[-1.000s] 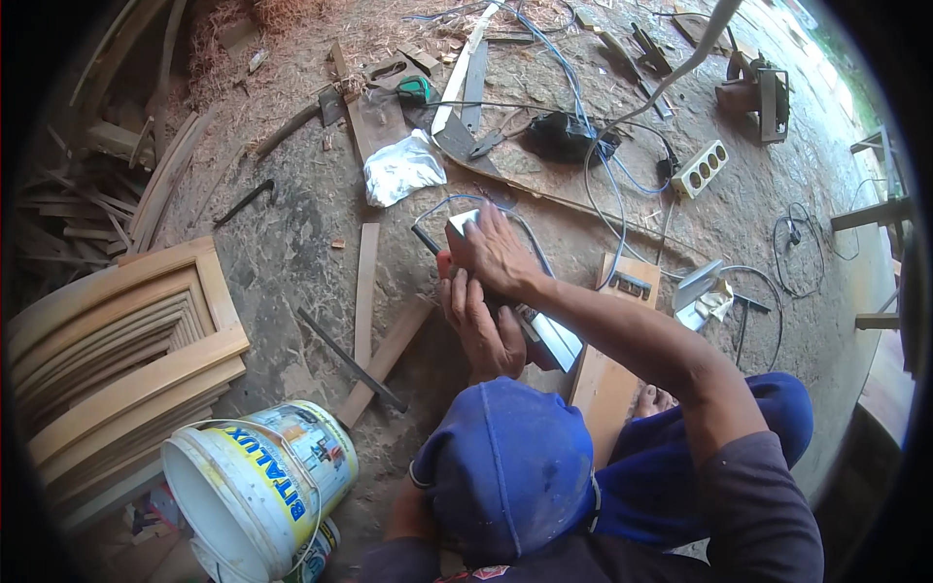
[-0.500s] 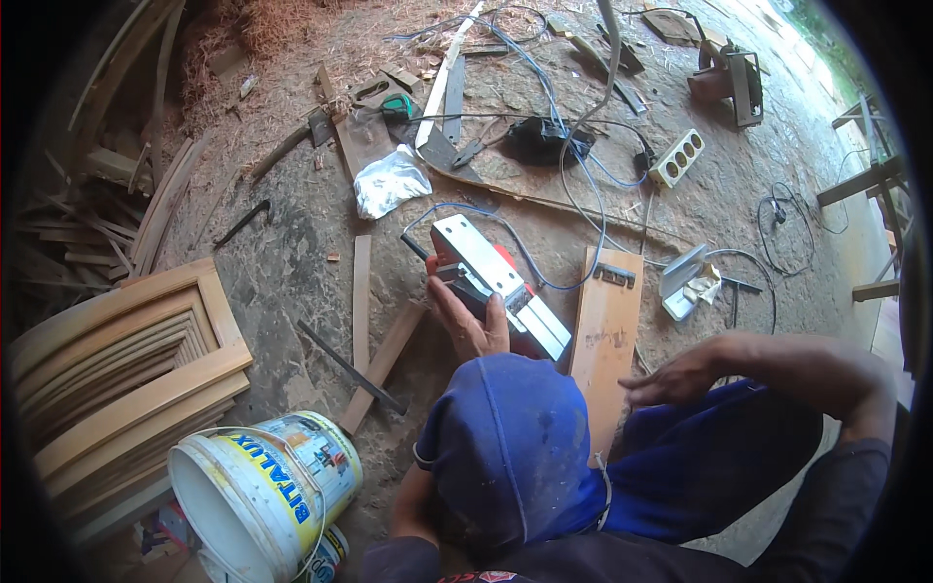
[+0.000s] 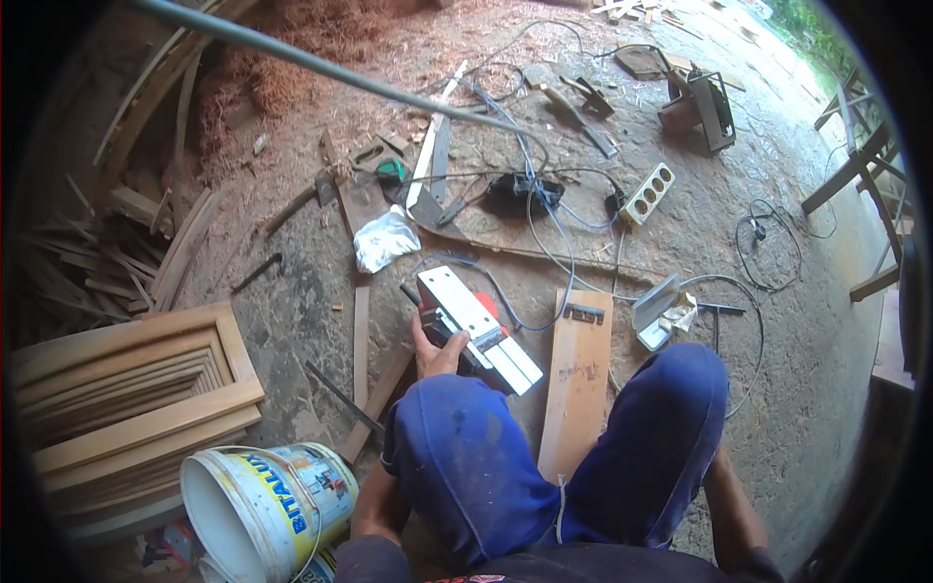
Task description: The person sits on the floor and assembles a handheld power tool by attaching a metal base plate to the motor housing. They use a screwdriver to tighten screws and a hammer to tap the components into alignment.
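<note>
My left hand is closed around the side of an electric hand planer, which is turned sole up beyond my left knee. Its pale metal sole and the cutter slot face me, and red housing shows along its far side. The right forearm runs down beside my raised right knee, which hides my right hand. Between the planer and that knee lies a flat wooden board with a dark notched metal piece on its far end. Farther right sits a small open grey case with crumpled paper in it.
A white bucket lies tipped at lower left beside stacked wooden frames. Cables and a power strip spread beyond the planer. A grey cable crosses the upper view. A white plastic bag and wood strips lie around.
My right hand, earlier held out flat near the board, has dropped behind the right leg. The right knee has come up. My left hand still holds the planer.
</note>
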Motion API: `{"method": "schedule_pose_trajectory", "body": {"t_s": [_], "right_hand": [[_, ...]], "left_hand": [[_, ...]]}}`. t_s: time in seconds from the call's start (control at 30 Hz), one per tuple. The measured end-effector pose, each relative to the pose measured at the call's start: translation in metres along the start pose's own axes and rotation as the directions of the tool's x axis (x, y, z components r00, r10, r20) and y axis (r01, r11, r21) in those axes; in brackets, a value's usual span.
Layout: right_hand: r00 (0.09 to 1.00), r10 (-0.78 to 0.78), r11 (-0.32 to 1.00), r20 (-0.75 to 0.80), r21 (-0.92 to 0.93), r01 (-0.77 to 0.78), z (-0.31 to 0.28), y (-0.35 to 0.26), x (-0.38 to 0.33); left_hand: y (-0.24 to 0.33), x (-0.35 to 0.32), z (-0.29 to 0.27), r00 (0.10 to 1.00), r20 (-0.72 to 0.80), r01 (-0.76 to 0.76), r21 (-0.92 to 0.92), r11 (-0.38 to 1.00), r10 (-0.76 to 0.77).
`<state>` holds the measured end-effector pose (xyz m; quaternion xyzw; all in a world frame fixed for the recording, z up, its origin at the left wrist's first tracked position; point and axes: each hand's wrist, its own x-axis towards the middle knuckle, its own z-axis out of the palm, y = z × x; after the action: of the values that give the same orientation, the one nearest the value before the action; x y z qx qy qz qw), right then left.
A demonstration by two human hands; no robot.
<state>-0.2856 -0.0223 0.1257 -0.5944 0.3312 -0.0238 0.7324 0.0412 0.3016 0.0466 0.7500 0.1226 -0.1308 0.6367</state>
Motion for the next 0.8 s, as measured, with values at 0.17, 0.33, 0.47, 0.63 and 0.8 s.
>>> {"method": "schedule_pose_trajectory", "body": {"t_s": [0.17, 0.33, 0.47, 0.63, 0.8], "right_hand": [[0.977, 0.117, 0.985, 0.177, 0.106, -0.137, 0.004, -0.034, 0.025], [0.661, -0.578, 0.806, 0.479, 0.207, 0.555, 0.073, -0.126, 0.024], [0.602, -0.688, 0.571, 0.405, -0.21, 0.793, 0.082, -0.18, 0.052], [0.77, -0.426, 0.886, 0.475, 0.045, 0.462, 0.122, -0.191, 0.103], [0.788, -0.387, 0.907, 0.479, 0.041, 0.42, 0.123, -0.197, 0.079]], "left_hand": [[0.046, 0.005, 0.009, 0.944, 0.329, 0.133, -0.311, 0.941, -0.024], [0.14, 0.001, 0.005, 0.768, 0.638, 0.153, -0.26, 0.953, 0.051], [0.217, -0.05, 0.035, 0.693, 0.713, 0.149, -0.29, 0.945, 0.11], [0.232, -0.086, 0.037, 0.587, 0.802, 0.197, -0.275, 0.941, 0.111], [0.215, -0.118, 0.028, 0.652, 0.697, -0.042, -0.36, 0.932, 0.298]]}}
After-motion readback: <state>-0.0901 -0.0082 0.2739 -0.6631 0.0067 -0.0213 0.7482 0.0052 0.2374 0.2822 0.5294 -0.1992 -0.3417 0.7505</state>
